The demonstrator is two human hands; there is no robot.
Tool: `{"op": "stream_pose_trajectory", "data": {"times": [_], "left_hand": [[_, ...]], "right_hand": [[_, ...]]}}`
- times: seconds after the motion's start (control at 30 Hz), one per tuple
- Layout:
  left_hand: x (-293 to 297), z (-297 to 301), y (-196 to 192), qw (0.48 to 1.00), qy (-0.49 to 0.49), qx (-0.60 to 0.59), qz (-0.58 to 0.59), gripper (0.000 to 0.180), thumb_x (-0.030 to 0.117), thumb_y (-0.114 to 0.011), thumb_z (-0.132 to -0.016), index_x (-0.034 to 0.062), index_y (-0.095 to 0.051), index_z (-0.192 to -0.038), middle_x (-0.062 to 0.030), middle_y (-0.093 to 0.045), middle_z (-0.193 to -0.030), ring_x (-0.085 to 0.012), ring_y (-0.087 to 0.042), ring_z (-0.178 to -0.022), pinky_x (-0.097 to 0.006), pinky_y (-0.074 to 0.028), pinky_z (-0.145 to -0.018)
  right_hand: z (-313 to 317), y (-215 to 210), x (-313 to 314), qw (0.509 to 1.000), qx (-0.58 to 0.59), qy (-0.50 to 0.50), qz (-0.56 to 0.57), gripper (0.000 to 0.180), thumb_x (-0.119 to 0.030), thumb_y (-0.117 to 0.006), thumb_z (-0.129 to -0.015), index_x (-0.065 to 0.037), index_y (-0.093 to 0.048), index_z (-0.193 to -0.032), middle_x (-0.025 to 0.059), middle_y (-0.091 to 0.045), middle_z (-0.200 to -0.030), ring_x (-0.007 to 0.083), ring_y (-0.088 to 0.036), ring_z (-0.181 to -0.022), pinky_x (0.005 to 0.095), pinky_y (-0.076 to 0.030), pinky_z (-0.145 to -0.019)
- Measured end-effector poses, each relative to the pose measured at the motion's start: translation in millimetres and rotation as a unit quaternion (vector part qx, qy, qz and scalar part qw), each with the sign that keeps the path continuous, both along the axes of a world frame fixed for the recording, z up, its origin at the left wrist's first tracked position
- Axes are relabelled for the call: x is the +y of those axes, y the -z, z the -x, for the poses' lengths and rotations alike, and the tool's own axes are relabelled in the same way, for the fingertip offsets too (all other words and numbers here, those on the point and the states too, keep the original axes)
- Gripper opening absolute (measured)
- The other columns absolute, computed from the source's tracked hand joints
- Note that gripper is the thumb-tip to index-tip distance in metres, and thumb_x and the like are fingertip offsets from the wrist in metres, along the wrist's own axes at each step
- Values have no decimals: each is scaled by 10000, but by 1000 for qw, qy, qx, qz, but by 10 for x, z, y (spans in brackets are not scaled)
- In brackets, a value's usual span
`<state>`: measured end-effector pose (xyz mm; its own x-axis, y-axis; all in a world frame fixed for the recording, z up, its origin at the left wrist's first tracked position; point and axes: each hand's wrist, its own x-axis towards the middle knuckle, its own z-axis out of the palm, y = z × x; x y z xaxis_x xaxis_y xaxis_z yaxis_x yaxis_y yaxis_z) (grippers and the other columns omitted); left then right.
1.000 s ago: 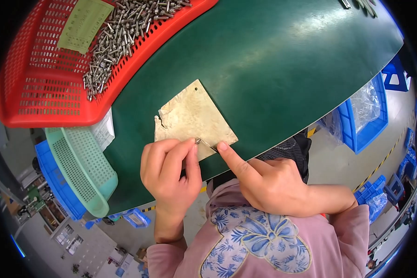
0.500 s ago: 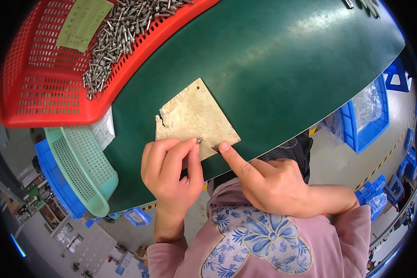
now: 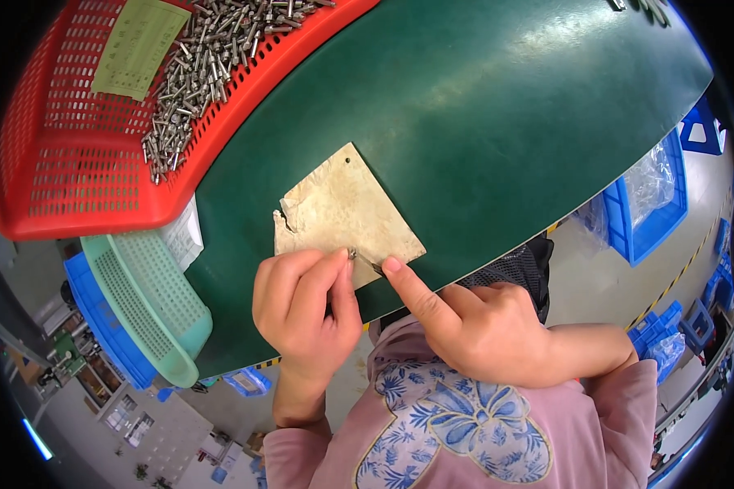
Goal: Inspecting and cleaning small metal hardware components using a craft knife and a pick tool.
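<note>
A worn beige square pad [image 3: 342, 208] lies on the green table [image 3: 481, 106] near its front edge. My left hand [image 3: 302, 306] rests on the pad's near edge, fingers curled around a small metal screw [image 3: 353, 254] pinched at the fingertips. My right hand [image 3: 473, 326] points its index finger at the same spot, the fingertip touching a thin metal part [image 3: 373, 266] next to the screw. What the right hand's other fingers hold is hidden.
A red mesh basket [image 3: 73, 187] at the left holds several metal screws [image 3: 196, 65] and a pale green card [image 3: 134, 49]. A mint green basket [image 3: 151, 301] and blue bins [image 3: 652, 220] stand below the table's edge. More small parts [image 3: 640, 8] lie at the far right.
Both hands stay at the pad's near edge. My right index fingertip has edged slightly closer to the screw at my left fingertips.
</note>
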<state>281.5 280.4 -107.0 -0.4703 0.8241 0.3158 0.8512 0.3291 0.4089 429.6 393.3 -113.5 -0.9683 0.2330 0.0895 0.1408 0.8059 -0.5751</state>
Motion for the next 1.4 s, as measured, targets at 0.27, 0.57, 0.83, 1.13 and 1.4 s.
{"op": "stream_pose_trajectory", "data": {"times": [0.27,0.57,0.83,1.13,1.4], "left_hand": [[0,-8,-15,1000,2,-13,4,202,-54,-667,-650,29,-633,-831,-67,-578,-771,-238,-547,-666,-303,-446,-559],[12,-19,-22,1000,2,-18,9,203,-67,-661,-643,13,-627,-827,-79,-580,-766,-250,-555,-659,-311,-456,-566],[1,-29,-10,1000,-4,-10,2,188,-69,-656,-661,10,-625,-829,-84,-583,-775,-251,-556,-660,-310,-453,-567],[-8,-20,19,1000,-4,-10,-8,171,-57,-657,-675,20,-624,-825,-76,-577,-769,-241,-543,-661,-307,-435,-560],[-14,-27,24,1000,-8,-5,-10,172,-57,-656,-686,19,-617,-835,-75,-574,-763,-239,-537,-653,-308,-425,-555]], "right_hand": [[18,-39,-13,1000,-8,12,-2,675,-118,-569,-588,-61,-516,-1259,-25,-361,-521,64,-379,-342,229,-314,-305],[45,-128,-11,998,-42,1,-51,659,-131,-556,-599,-53,-522,-1252,-47,-303,-497,50,-365,-343,222,-302,-304],[29,-76,-20,999,-38,9,-19,689,-125,-574,-593,-49,-498,-1273,-39,-323,-492,65,-383,-340,231,-315,-300],[-2,21,-24,995,6,30,91,726,-114,-603,-578,-40,-473,-1289,-10,-397,-506,90,-423,-343,247,-352,-308],[7,-15,5,997,-7,17,70,713,-115,-592,-584,-40,-478,-1284,-15,-395,-509,83,-422,-346,244,-350,-307]]}}
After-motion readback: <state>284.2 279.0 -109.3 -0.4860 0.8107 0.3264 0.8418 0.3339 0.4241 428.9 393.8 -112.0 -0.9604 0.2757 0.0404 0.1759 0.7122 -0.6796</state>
